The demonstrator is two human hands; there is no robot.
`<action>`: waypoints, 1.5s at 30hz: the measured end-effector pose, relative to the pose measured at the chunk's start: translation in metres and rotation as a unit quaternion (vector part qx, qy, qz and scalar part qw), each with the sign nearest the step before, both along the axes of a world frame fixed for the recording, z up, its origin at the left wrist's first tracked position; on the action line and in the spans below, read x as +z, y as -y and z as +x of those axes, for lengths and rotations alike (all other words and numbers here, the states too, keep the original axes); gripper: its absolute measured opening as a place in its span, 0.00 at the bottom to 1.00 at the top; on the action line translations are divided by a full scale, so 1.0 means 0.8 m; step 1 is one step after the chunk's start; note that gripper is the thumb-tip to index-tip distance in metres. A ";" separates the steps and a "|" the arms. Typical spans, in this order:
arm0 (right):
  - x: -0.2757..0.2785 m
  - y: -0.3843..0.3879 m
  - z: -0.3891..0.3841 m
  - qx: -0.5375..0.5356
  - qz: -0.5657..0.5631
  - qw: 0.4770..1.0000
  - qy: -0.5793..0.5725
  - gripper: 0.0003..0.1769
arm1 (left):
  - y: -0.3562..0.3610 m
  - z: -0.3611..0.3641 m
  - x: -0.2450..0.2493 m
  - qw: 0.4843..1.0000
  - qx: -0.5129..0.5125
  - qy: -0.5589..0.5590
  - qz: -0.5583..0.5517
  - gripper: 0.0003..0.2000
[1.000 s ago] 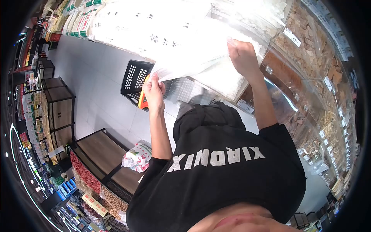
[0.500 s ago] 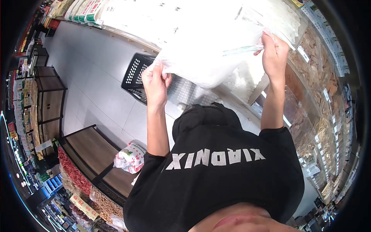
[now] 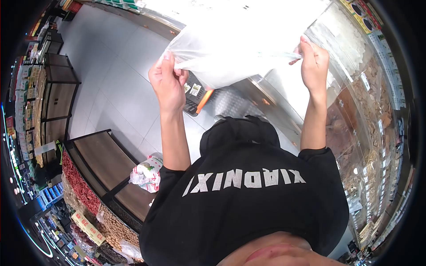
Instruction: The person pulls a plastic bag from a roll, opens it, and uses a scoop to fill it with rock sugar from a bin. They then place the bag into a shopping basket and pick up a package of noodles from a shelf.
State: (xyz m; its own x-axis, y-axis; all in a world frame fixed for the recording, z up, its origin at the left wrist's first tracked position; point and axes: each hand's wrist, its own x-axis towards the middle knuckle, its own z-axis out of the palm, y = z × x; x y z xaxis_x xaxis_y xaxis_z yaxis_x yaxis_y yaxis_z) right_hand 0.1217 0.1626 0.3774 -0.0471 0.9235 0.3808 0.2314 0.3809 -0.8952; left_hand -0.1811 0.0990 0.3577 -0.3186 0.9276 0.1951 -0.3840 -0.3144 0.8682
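Observation:
A thin white translucent plastic bag (image 3: 222, 64) is stretched between my two hands in front of me. My left hand (image 3: 170, 80) is closed, pinching the bag's left edge between thumb and fingers, with folds fanning out from the grip. On the other side, my right hand (image 3: 314, 66) is also closed, holding the bag's right edge, where the plastic is bunched. The bag sags in the middle, and strong glare hides its upper part and what lies behind it. Below the bag, partly covered by it, a black basket (image 3: 191, 106) with an orange handle (image 3: 204, 101) shows on the floor.
Bins of dried goods (image 3: 377, 102) behind clear plastic line the right. A brightly lit counter runs along the top. At lower left stands a wooden-topped shelf (image 3: 102, 155) with a printed plastic bag (image 3: 148, 173) on it, beside bins of red and tan goods (image 3: 81, 186).
My left hand has moved left and slightly up, drawing the bag wider and flatter. The view has shifted; less of the basket shows, and its orange handle is now visible.

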 end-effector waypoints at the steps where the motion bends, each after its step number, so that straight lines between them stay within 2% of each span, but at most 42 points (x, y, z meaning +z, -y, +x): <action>1: -0.009 -0.003 -0.010 0.015 -0.008 1.000 0.001 0.20 | 0.002 -0.011 0.000 1.000 0.008 -0.006 0.004 0.19; 5: -0.044 -0.012 -0.057 0.061 -0.106 0.992 0.030 0.21 | 0.006 -0.049 -0.023 0.996 0.043 -0.064 -0.042 0.19; 9: -0.119 -0.032 -0.103 0.055 -0.164 0.962 0.210 0.27 | 0.009 -0.081 -0.092 0.984 0.098 -0.083 -0.122 0.20; 12: -0.187 -0.040 -0.130 0.086 -0.129 0.942 0.296 0.28 | 0.020 -0.105 -0.152 0.971 0.120 -0.088 -0.185 0.22; 14: -0.222 -0.041 -0.146 0.105 -0.176 0.913 0.354 0.27 | 0.031 -0.115 -0.189 0.959 0.136 -0.127 -0.215 0.22; 17: -0.236 -0.039 -0.170 0.126 -0.206 0.872 0.426 0.26 | 0.046 -0.123 -0.235 0.932 0.152 -0.191 -0.266 0.22; 20: -0.249 -0.045 -0.185 0.153 -0.188 0.852 0.463 0.25 | 0.049 -0.120 -0.255 0.894 0.160 -0.291 -0.301 0.20; 23: -0.281 -0.073 -0.195 0.228 -0.194 0.806 0.511 0.21 | 0.048 -0.110 -0.239 0.858 0.112 -0.395 -0.310 0.18; 24: -0.277 -0.079 -0.209 0.207 -0.133 0.828 0.503 0.22 | 0.048 -0.106 -0.241 0.852 0.100 -0.411 -0.309 0.16; 26: -0.270 -0.084 -0.236 0.161 -0.016 0.863 0.478 0.30 | 0.048 -0.100 -0.245 0.826 0.057 -0.455 -0.328 0.16; 29: -0.277 -0.116 -0.287 0.251 0.080 0.848 0.459 0.43 | 0.046 -0.091 -0.246 0.807 0.012 -0.478 -0.346 0.17; 32: -0.320 -0.144 -0.331 0.388 0.152 0.770 0.483 0.38 | 0.037 -0.090 -0.248 0.793 0.005 -0.490 -0.361 0.17; 35: -0.364 -0.157 -0.359 0.527 0.073 0.632 0.564 0.23 | 0.033 -0.088 -0.248 0.768 0.005 -0.508 -0.390 0.16; 38: -0.417 -0.167 -0.362 0.535 0.025 0.591 0.604 0.09 | 0.035 -0.087 -0.260 0.739 0.011 -0.520 -0.429 0.15; 41: -0.420 -0.185 -0.343 0.516 0.018 0.606 0.605 0.10 | 0.060 -0.076 -0.297 0.720 0.032 -0.506 -0.474 0.15; 45: -0.445 -0.184 -0.314 0.519 0.074 0.637 0.565 0.08 | 0.084 -0.061 -0.369 0.704 0.063 -0.456 -0.541 0.15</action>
State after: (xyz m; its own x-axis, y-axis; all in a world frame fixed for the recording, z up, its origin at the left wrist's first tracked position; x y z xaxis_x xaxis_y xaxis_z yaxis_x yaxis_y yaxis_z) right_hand -0.1295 0.3095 0.0212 -0.9246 0.1284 -0.3588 0.2501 0.9149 -0.3169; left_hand -0.2302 0.0316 0.0622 -0.6124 0.6650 -0.4274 0.4594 0.7394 0.4922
